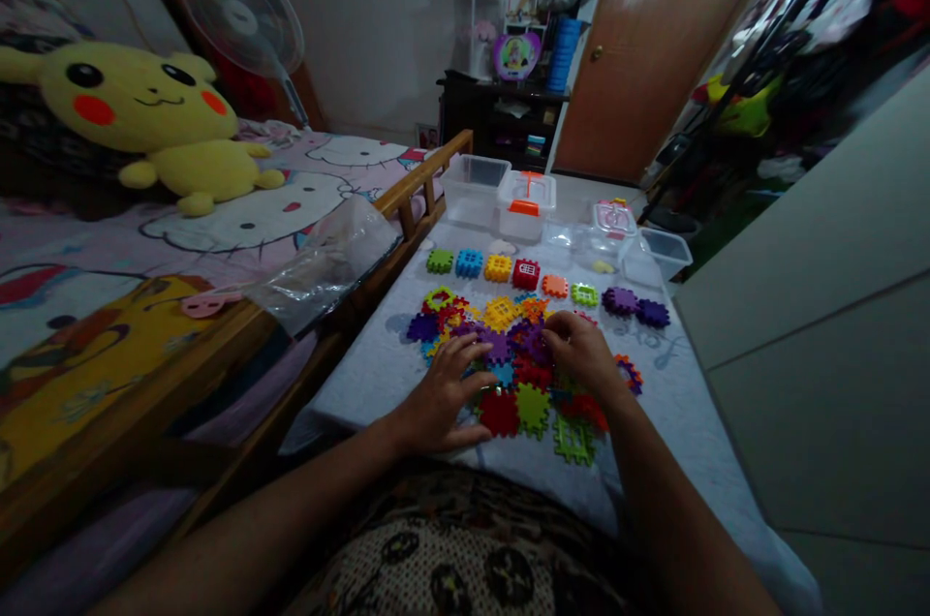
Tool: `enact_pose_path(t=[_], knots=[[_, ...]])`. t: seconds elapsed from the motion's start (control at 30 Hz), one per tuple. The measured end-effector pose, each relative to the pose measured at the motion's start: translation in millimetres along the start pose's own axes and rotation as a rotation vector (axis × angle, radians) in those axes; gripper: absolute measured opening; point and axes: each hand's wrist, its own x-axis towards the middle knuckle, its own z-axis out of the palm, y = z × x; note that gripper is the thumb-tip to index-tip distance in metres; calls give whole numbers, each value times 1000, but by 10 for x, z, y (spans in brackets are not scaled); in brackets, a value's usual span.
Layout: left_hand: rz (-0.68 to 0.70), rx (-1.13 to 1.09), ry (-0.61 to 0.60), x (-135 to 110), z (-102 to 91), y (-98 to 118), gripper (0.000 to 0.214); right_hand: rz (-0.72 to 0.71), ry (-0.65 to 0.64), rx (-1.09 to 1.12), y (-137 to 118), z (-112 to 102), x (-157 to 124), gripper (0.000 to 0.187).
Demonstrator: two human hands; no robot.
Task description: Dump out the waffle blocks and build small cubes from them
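Before me is a loose heap of coloured plastic interlocking tiles with toothed edges. My left hand [451,391] rests at its left side with fingers spread, near a purple tile [498,346] and a red tile [499,413]. On the heap's right, the fingers of my right hand [583,352] are pinched at the edge of a dark purple tile [534,342]. A yellow window tile [501,312] lies behind the hands. Nearest my body are a lime green tile [533,409] and a green frame tile [573,441].
Behind the heap runs a row of sorted tiles, including a green stack [440,261], a red stack [526,273] and a purple stack [620,300]. Clear plastic boxes [476,190] stand at the far end. A wooden bed rail [407,200] borders the table's left; a white cabinet [821,335] stands right.
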Motion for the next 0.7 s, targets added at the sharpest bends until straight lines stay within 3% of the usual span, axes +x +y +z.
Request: enact_pose_path(t=[0.17,0.27,0.4,0.57,0.7], knots=[[15,-65,7,11,29,99,34,-197,80,-221,-103,71,-53,10],[16,-183,56,12,-16,162,16,-306,-42,-242,-242,124,-67,17],[-22,-293,143,35,-180,171,12,-401,-210,-274,-388,244,-66,43],[-233,-320,360,209,-331,-85,6,-414,-244,-301,-479,362,-55,50],[-388,-317,479,438,-316,-392,13,-440,-177,-269,-491,284,-52,46]])
